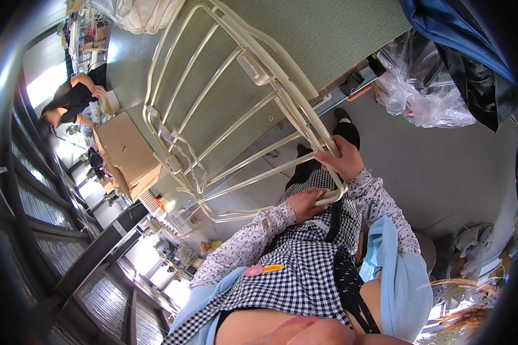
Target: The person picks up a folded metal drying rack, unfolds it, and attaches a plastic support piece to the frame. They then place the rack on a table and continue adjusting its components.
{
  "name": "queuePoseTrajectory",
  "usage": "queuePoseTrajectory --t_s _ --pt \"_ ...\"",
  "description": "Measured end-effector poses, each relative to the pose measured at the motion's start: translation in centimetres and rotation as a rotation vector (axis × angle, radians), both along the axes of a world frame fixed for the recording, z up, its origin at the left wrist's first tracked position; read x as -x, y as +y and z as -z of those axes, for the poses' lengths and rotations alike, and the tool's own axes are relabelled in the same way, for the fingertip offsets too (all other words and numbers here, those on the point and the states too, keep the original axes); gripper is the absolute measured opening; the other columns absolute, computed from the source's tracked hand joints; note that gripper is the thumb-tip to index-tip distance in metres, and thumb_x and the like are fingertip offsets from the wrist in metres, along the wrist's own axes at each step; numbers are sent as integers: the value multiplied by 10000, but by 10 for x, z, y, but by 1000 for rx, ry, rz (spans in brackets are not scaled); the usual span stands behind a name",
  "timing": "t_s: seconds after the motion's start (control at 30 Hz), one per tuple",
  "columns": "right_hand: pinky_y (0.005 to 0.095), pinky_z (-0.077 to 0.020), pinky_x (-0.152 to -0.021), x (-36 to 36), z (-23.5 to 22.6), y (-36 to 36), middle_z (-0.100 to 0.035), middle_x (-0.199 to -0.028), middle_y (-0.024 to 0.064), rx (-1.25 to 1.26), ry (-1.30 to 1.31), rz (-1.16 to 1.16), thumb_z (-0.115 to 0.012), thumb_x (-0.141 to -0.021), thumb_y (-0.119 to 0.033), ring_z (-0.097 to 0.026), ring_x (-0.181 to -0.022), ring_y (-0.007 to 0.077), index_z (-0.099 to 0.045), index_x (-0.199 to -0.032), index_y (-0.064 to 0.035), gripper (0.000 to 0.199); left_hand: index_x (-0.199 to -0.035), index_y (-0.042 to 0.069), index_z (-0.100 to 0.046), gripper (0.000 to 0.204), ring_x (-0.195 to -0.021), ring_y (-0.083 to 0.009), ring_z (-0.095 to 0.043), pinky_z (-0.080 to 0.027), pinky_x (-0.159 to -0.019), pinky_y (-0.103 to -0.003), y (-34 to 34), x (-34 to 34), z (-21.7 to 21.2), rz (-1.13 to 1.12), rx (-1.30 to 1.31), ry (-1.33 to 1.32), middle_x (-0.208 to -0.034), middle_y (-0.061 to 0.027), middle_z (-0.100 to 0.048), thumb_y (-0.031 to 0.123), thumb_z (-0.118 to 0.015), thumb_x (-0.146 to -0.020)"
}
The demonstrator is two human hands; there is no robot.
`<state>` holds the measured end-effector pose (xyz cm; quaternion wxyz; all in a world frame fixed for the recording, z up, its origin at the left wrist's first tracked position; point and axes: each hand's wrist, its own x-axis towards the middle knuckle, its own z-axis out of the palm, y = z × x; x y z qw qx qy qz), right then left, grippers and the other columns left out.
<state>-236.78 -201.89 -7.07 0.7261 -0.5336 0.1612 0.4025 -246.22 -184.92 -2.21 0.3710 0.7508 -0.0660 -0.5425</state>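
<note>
We see a cream-coloured tubular frame (224, 109), built of curved rails and thin crossbars, stretching from the top centre of the picture down to the middle. Its lower rounded end meets both of the person's hands just right of centre. The right hand (344, 158) is closed around the outer rail, fingers wrapped over the tube, with the forearm in a small-flowered sleeve bending down toward the lower right. The left hand (305, 204) sits just below it at the frame's curved end, fingers curled onto the lowest bar (we cannot tell how firmly it grips), and its sleeve runs toward the lower left. Under the hands lies a black-and-white checked garment (305, 270). Behind the frame is a green table top (328, 34). A cardboard box (126, 152) sits at the left, crumpled clear plastic bags (420, 92) at the upper right, and another person (75, 100) far upper left.
</note>
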Motion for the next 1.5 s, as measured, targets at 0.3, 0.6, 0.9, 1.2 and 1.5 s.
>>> queuePoseTrajectory --t_s 0.3,0.6,0.9,1.2,1.5 --pt "302 -524 -659 0 22 9 -675 -795 104 179 -89 -126 -757 -712 -481 -675 -709 180 -610 -1019 -2 588 -1170 64 -573 408 -961 -319 -601 -485 -829 -395 -8 -19 -21 -10 -104 -124 -1033 -147 -617 295 -660 -845" --pt "340 -516 -727 8 5 16 -667 -880 149 149 -139 -142 -711 -693 -629 -668 -790 231 -594 -1071 17 758 -1119 4 -596 290 -932 -183 -620 -490 -828 -321 35 -93 -23 -687 -208 -603 -1047 -119 -640 236 -521 -963" --pt "356 -507 -823 11 -20 19 -644 -1007 199 102 -217 -170 -703 -711 -608 -656 -922 280 -479 -1236 54 874 -1195 1 -535 466 -1005 -187 -612 -454 -915 -307 56 -139 -31 -896 20 -50 -1061 -125 -657 397 -374 -1011" --pt "312 -508 -680 1 -8 20 -650 -896 110 33 -112 -121 -748 -742 -362 -637 -787 151 -541 -1162 21 604 -1068 36 -584 206 -899 -165 -610 -492 -763 -297 43 -103 1 -776 -130 -476 -936 -61 -648 182 -566 -924" --pt "249 -487 -518 -11 45 -9 -575 -924 64 -7 -156 -97 -628 -836 -269 -542 -598 111 -469 -1247 1 517 -1116 36 -589 288 -1033 -297 -563 -433 -923 -377 90 -13 -65 -767 -434 -714 -1052 -133 -614 184 -586 -869"
